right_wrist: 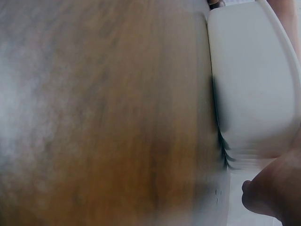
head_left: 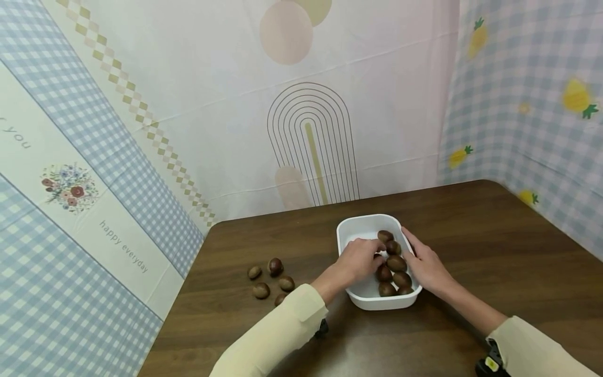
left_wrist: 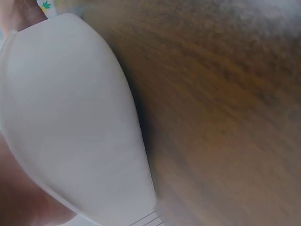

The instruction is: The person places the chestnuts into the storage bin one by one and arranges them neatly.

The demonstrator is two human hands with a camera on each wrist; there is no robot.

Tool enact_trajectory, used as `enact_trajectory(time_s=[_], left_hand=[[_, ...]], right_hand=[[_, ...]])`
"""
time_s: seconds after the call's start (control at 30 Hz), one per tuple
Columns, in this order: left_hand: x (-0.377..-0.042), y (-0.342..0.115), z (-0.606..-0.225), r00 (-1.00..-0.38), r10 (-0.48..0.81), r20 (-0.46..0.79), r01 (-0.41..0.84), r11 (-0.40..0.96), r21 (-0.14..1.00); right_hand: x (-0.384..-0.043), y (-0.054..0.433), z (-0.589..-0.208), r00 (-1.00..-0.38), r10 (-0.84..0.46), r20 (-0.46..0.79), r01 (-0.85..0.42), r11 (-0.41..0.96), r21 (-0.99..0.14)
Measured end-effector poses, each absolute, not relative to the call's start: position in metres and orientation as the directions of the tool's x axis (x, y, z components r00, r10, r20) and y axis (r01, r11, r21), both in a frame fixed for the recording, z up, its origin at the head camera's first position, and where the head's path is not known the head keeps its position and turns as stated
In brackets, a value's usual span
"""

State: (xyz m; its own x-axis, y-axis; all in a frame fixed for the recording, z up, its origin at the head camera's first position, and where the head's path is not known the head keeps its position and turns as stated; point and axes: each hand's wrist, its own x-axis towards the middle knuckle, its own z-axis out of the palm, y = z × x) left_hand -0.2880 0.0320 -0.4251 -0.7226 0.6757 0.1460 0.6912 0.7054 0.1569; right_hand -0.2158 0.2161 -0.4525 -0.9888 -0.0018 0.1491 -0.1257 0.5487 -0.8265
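A white rectangular tub [head_left: 377, 303] stands on the table, with several brown, glossy, egg-shaped chestnuts [head_left: 397, 263] along its right side. My left hand [head_left: 359, 257] reaches in over the left rim, its thumb and fingers curled about a chestnut [head_left: 378, 259] that they partly hide. At the right wall, my right hand [head_left: 427, 267] grips the rim, thumb over the edge and fingers along the outside. Both wrist views show the tub's smooth outer wall close up; the left hand [left_wrist: 28, 200] and right hand [right_wrist: 277, 188] appear there only in part.
More chestnuts [head_left: 275, 267] lie loose on the brown wooden table [head_left: 471, 220] left of the tub, one partly behind the left sleeve [head_left: 282, 327]. Patterned cloths [head_left: 226, 131] hang behind the table and at both sides.
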Motion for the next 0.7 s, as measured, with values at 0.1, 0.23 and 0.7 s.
enact_trajectory(time_s=[0.1, 0.23, 0.7], left_hand=[[-0.289, 0.029, -0.421, -0.714, 0.679, 0.17, 0.7, 0.69, 0.184], [-0.294, 0.018, -0.415, -0.698, 0.686, 0.208, 0.715, 0.644, 0.273], [-0.317, -0.042, -0.411, -0.696, 0.651, 0.302, 0.62, 0.333, 0.711]], right_hand=[[-0.216, 0.217, -0.452, -0.988, -0.002, 0.153, -0.129, 0.545, -0.829], [-0.217, 0.217, -0.452, -0.989, -0.001, 0.145, -0.122, 0.545, -0.829], [-0.217, 0.218, -0.453, -0.993, -0.001, 0.122, -0.102, 0.555, -0.825]])
